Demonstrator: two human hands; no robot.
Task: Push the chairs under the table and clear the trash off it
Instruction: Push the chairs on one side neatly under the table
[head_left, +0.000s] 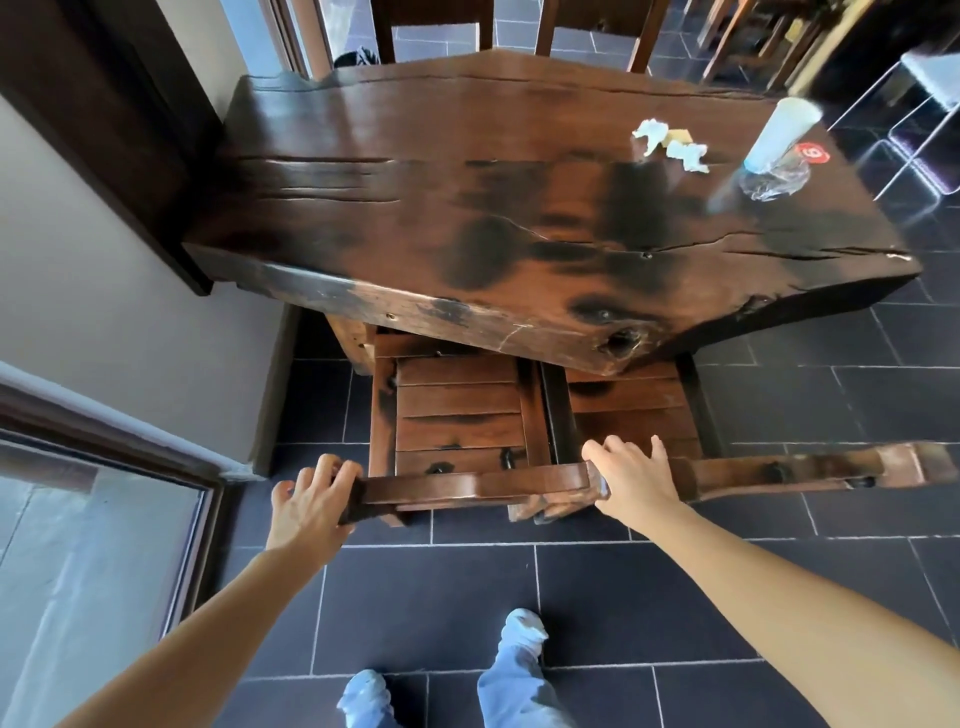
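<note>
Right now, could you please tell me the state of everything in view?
Left chair: seat partly under the table, top rail held at both ends.
Right chair: seat partly under the table, untouched.
Left hand: fingers curled round the rail's left end.
Right hand: gripping the rail's right end.
Tissues: crumpled, on the table.
Cup: standing on the table.

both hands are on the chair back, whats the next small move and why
Probably push the chair straight forward, further under the table. The left hand and right hand each grip an end of its top rail, and much of its seat shows outside the table's edge. The tissues can wait.
</note>
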